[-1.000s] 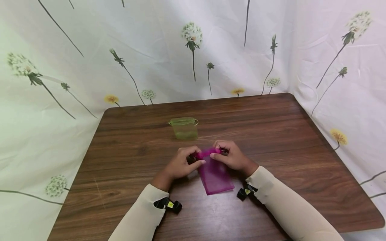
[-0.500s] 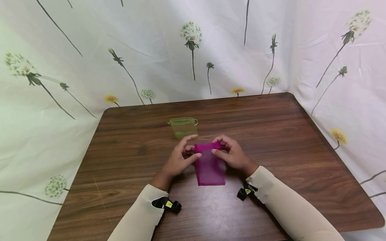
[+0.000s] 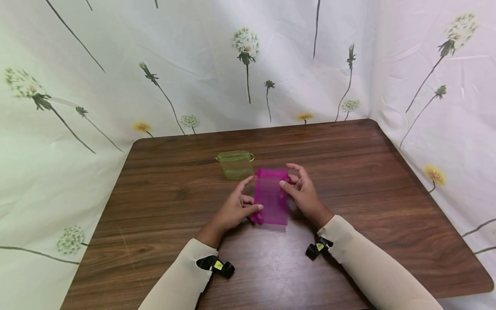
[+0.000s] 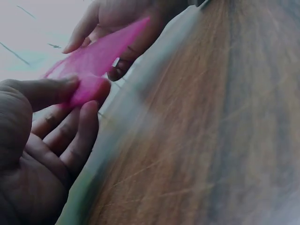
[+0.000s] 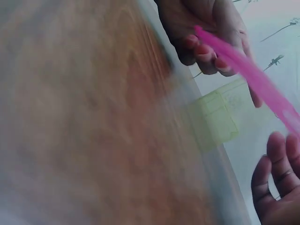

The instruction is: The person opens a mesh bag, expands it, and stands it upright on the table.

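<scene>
Both hands hold a sheer magenta drawstring pouch [image 3: 273, 200] above the table. My left hand [image 3: 232, 210] pinches its lower left edge between thumb and fingers, with the index finger pointing outward. On the upper right edge, my right hand [image 3: 307, 198] has its thumb in front and fingers behind. In the left wrist view the pouch [image 4: 96, 58] slants between the two hands. Seen nearly edge-on in the right wrist view, the pouch [image 5: 255, 75] runs from one hand to the other. A sheer green drawstring pouch [image 3: 237, 169] lies just beyond the left fingertips.
The dark wood-grain table [image 3: 162, 224] has rounded far corners. Behind it and along the sides hangs a white cloth [image 3: 209, 64] printed with dandelions. A small black wrist camera [image 3: 224, 268] sits at the left cuff, and another camera [image 3: 313, 251] at the right cuff.
The magenta pouch has turned from slanting to nearly upright and moved up, away from the body. The left hand's grip has shifted from its top edge to its lower left side.
</scene>
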Demonstrator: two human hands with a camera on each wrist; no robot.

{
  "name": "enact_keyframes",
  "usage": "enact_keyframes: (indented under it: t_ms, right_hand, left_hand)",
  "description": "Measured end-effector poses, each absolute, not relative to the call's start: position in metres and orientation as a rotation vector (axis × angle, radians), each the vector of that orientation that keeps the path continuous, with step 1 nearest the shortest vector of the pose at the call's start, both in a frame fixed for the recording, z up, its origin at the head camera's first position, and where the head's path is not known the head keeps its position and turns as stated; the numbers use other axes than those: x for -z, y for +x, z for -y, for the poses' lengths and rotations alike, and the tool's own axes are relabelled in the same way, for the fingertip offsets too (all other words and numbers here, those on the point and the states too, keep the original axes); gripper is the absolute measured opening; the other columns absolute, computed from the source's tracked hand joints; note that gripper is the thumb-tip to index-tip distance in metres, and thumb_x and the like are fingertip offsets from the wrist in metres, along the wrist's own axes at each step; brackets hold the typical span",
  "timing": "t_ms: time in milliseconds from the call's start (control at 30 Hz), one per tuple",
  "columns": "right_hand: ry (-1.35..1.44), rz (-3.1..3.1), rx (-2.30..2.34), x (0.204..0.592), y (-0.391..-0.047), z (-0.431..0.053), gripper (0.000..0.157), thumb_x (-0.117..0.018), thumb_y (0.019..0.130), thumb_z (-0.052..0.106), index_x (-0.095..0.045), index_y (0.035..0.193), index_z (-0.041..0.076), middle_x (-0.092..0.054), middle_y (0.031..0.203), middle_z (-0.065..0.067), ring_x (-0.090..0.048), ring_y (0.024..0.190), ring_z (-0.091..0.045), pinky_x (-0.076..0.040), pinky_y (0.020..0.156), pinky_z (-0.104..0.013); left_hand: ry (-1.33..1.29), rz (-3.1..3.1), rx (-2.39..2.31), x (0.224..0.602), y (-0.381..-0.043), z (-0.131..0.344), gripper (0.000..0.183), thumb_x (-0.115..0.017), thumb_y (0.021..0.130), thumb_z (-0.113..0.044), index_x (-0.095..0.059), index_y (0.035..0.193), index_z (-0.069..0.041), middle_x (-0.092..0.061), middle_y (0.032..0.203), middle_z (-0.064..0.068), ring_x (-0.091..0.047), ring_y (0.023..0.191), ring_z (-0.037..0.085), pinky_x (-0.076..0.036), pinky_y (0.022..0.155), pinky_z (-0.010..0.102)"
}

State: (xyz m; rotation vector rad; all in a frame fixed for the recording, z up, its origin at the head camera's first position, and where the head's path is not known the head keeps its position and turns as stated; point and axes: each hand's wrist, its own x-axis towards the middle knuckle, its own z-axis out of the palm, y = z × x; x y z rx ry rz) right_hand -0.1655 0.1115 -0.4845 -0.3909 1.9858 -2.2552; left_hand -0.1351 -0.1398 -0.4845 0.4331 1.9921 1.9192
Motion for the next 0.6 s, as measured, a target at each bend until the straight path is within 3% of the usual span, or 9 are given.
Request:
enact_keyframes:
  t_ms: [167,267,367,467,600]
  right_hand:
    - [-0.311,-1.945,2.188,0.485,-0.157,-0.113,0.080,-0.061,0.110,0.006,-0.009,0.170,0.006,-0.077,0.090,0.002,-0.071,0.071,-0.014,-0.062,0.073,-0.028]
    - [-0.290,-1.932,2.182,0.486,-0.150,-0.113,0.083,-0.061,0.110,0.007,-0.006,0.172,0.007,-0.078,0.087,0.002,-0.071,0.068,-0.014,-0.062,0.072,-0.028]
    - [-0.301,-1.926,2.189,0.485,-0.142,-0.113,0.072,-0.060,0.111,0.008,-0.017,0.169,0.005,-0.077,0.084,0.001,-0.070,0.066,-0.013,-0.063,0.070,-0.028]
    - [-0.397,-1.970,2.174,0.485,-0.133,-0.115,0.051,-0.059,0.111,0.008,-0.038,0.156,0.000,-0.075,0.079,0.001,-0.070,0.066,-0.012,-0.062,0.069,-0.029]
    - [-0.630,-2.099,2.117,0.486,-0.122,-0.117,0.029,-0.059,0.109,0.004,-0.059,0.136,-0.006,-0.073,0.077,-0.006,-0.069,0.067,-0.010,-0.060,0.067,-0.029]
  left_hand:
    - [0.356,-2.069,-1.964,0.487,-0.136,0.137,0.089,-0.072,0.100,0.006,-0.020,0.171,-0.009,-0.079,0.084,0.020,-0.075,0.065,0.011,-0.057,0.060,0.025]
    - [0.343,-2.052,-2.026,0.488,-0.134,0.135,0.078,-0.070,0.102,0.006,-0.026,0.166,-0.004,-0.078,0.081,0.022,-0.074,0.061,0.013,-0.058,0.058,0.026]
    - [0.348,-2.032,-2.071,0.488,-0.132,0.131,0.055,-0.067,0.103,0.007,-0.038,0.149,0.003,-0.075,0.077,0.022,-0.073,0.058,0.013,-0.059,0.056,0.027]
    - [0.362,-2.039,-2.073,0.487,-0.128,0.129,0.030,-0.066,0.105,0.006,-0.048,0.129,0.009,-0.074,0.075,0.021,-0.072,0.057,0.014,-0.058,0.056,0.027]
    - [0.380,-2.068,-2.067,0.487,-0.125,0.126,0.014,-0.066,0.106,0.003,-0.059,0.115,0.012,-0.075,0.076,0.011,-0.072,0.057,0.013,-0.059,0.057,0.027]
